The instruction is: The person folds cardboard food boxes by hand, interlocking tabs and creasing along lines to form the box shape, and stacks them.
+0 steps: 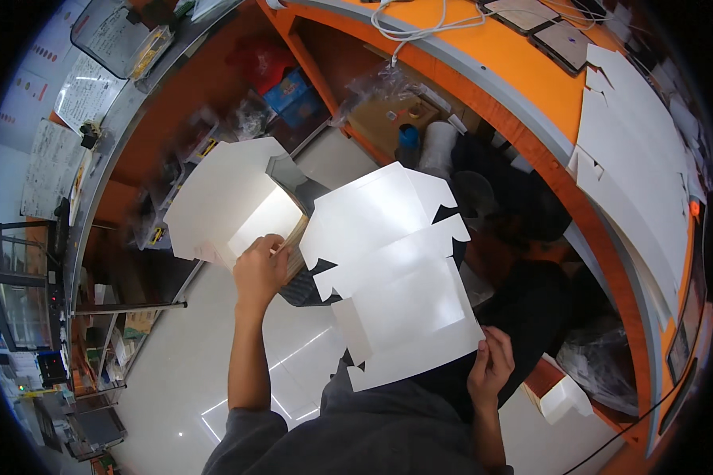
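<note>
Cardboard blank point(408, 285) points lengthwise away, far end angled slightly left.

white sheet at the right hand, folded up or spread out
Spread out: the sheet shows broad panels and notched side edges, with the right hand at its lower right corner.

Orange desk point(531, 93), flat white sheets point(634, 162), white cable point(420, 34) atop

Workshop, apparently: orange workbench point(501, 54), piled white card blanks point(634, 150), metal rack point(127, 310), handwritten sheets point(51, 168).
</note>
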The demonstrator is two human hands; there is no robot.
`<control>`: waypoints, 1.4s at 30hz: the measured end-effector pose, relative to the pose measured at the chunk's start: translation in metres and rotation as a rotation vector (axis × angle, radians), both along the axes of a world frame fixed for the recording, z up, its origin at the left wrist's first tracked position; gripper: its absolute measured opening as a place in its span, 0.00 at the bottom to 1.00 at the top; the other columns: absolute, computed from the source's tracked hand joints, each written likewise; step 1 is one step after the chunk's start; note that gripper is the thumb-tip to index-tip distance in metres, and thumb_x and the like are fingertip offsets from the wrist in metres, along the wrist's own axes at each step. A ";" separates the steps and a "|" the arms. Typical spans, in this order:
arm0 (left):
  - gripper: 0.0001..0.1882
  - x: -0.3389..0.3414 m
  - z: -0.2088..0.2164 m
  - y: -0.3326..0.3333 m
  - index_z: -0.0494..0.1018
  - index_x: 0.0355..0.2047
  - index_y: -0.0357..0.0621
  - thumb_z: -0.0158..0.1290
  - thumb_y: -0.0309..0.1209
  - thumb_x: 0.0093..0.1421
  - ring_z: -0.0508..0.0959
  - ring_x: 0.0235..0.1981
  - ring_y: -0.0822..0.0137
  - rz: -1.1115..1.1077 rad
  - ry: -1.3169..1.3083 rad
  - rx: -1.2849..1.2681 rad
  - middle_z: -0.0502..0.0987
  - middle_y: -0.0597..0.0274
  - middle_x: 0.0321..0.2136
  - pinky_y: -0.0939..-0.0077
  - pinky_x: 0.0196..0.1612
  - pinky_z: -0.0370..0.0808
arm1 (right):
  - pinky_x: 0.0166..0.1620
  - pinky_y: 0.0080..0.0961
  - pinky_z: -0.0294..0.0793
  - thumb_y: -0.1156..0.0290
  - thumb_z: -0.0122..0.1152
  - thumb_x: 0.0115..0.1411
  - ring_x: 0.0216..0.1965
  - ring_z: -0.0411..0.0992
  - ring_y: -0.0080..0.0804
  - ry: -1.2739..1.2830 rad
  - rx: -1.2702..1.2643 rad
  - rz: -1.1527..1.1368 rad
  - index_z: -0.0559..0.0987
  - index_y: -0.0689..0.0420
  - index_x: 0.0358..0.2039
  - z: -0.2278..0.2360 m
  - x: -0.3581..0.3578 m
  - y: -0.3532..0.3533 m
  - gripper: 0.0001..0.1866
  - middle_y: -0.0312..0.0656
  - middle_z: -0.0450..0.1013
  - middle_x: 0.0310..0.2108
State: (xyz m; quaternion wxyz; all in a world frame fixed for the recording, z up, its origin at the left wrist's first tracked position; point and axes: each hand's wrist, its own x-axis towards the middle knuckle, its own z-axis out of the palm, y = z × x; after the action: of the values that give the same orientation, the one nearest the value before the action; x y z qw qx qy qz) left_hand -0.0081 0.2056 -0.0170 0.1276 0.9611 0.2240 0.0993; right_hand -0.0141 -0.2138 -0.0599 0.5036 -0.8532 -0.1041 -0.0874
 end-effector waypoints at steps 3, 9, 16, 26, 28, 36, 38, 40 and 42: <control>0.13 0.009 0.010 0.001 0.80 0.40 0.43 0.64 0.34 0.57 0.83 0.31 0.55 0.010 0.013 -0.124 0.83 0.56 0.33 0.62 0.36 0.79 | 0.42 0.25 0.74 0.79 0.55 0.65 0.40 0.77 0.38 0.002 0.001 -0.041 0.81 0.71 0.41 -0.002 -0.001 -0.001 0.09 0.51 0.77 0.43; 0.09 0.016 0.018 -0.014 0.79 0.38 0.41 0.63 0.30 0.59 0.84 0.28 0.59 -0.133 -0.374 0.188 0.82 0.56 0.30 0.68 0.32 0.79 | 0.38 0.28 0.74 0.81 0.56 0.64 0.37 0.76 0.39 0.044 0.068 -0.171 0.81 0.71 0.41 -0.003 -0.002 -0.004 0.09 0.52 0.77 0.41; 0.23 0.026 0.006 -0.205 0.67 0.58 0.36 0.57 0.36 0.68 0.82 0.35 0.70 -0.154 0.085 -1.342 0.80 0.58 0.39 0.75 0.37 0.81 | 0.41 0.29 0.75 0.82 0.56 0.63 0.39 0.77 0.42 0.036 0.026 -0.153 0.81 0.70 0.41 -0.008 -0.006 -0.008 0.08 0.53 0.77 0.42; 0.21 0.046 -0.010 -0.237 0.69 0.55 0.32 0.57 0.21 0.62 0.83 0.38 0.64 -0.185 0.135 -1.552 0.80 0.50 0.44 0.71 0.38 0.82 | 0.44 0.36 0.79 0.91 0.60 0.53 0.41 0.77 0.48 -0.284 -0.062 0.045 0.81 0.66 0.37 0.013 0.001 0.000 0.12 0.50 0.76 0.40; 0.18 0.038 0.001 -0.231 0.72 0.53 0.33 0.56 0.18 0.62 0.82 0.43 0.62 -0.243 0.133 -1.595 0.80 0.53 0.46 0.67 0.42 0.83 | 0.43 0.36 0.80 0.85 0.68 0.49 0.41 0.77 0.46 -0.283 -0.071 0.076 0.83 0.63 0.37 0.020 0.001 0.000 0.13 0.46 0.77 0.39; 0.12 0.010 0.023 -0.249 0.78 0.46 0.35 0.53 0.30 0.70 0.82 0.40 0.68 0.019 0.116 -1.803 0.82 0.58 0.41 0.73 0.41 0.81 | 0.42 0.33 0.81 0.80 0.73 0.47 0.41 0.77 0.43 -0.436 -0.103 0.209 0.84 0.61 0.38 0.044 -0.005 0.002 0.15 0.43 0.78 0.39; 0.13 0.010 0.028 -0.247 0.79 0.46 0.36 0.52 0.34 0.72 0.82 0.40 0.70 0.028 0.067 -1.816 0.82 0.59 0.40 0.75 0.40 0.81 | 0.42 0.31 0.81 0.80 0.74 0.46 0.41 0.77 0.43 -0.501 -0.098 0.272 0.84 0.61 0.37 0.042 -0.007 0.000 0.15 0.41 0.78 0.38; 0.16 0.008 0.031 -0.245 0.78 0.47 0.37 0.52 0.38 0.72 0.82 0.40 0.70 0.015 -0.006 -1.862 0.82 0.59 0.41 0.76 0.39 0.81 | 0.43 0.30 0.82 0.79 0.75 0.46 0.42 0.77 0.42 -0.521 -0.102 0.271 0.85 0.60 0.36 0.045 -0.005 -0.002 0.15 0.40 0.79 0.38; 0.16 -0.001 0.042 -0.252 0.78 0.48 0.36 0.50 0.36 0.73 0.82 0.41 0.70 0.006 -0.033 -1.860 0.82 0.59 0.42 0.76 0.39 0.81 | 0.43 0.30 0.81 0.78 0.75 0.46 0.42 0.77 0.42 -0.527 -0.107 0.247 0.85 0.60 0.36 0.047 -0.005 -0.001 0.15 0.40 0.79 0.38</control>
State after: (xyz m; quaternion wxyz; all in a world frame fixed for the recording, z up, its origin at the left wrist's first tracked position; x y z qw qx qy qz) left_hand -0.0089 -0.0467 0.0248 0.8495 0.4703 0.2142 -0.1061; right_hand -0.0196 -0.2148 -0.0132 0.4203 -0.8074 -0.3387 -0.2382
